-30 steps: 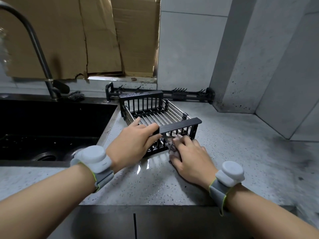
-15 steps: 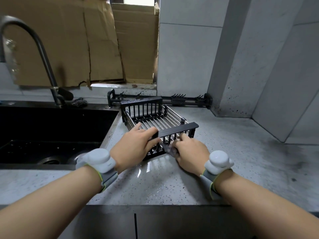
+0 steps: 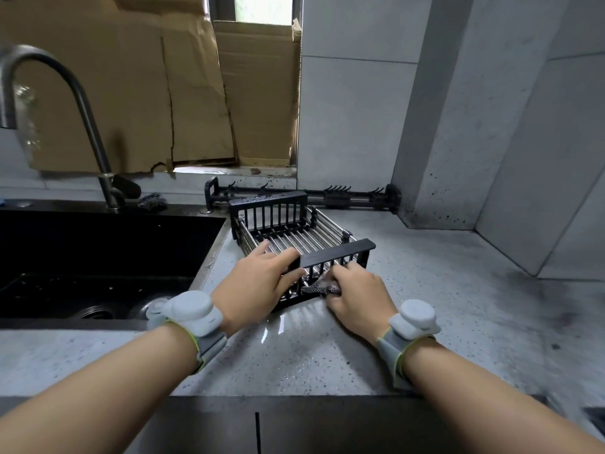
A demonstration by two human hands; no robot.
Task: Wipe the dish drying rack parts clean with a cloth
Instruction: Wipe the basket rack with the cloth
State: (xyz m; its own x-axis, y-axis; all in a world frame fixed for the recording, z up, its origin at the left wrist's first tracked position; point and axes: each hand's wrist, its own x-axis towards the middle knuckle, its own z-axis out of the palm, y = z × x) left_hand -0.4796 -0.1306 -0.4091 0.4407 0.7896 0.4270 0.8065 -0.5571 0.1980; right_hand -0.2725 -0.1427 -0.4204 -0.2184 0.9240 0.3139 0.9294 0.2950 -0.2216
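Item: dish rack [image 3: 294, 234], black frame w/ steel rods, on the grey countertop [image 3: 458, 290] just right of the sink [image 3: 98, 257], near end toward us.

L hand [image 3: 258, 283]: we grip the near end rail, thumb over the top bar, fingers curled round the corner; it steadies the rack.

R hand [image 3: 358, 294]: fingers clenched round a grey mesh cloth [image 3: 319, 287], pressed vs. the near end's vertical slats, low down.

Step in hand, as we judge: wiping the near end panel's slats. Rods and far end panel look not yet reached.

Next move needs: cloth worked between slats, L grip kept firm so the rack won't slide on the wet patch [image 3: 288, 322] in front.

Also present: rail part w/ hooks [image 3: 327, 194] by the back wall, faucet [image 3: 82, 109], scrubber [image 3: 152, 201], cardboard [image 3: 131, 77].
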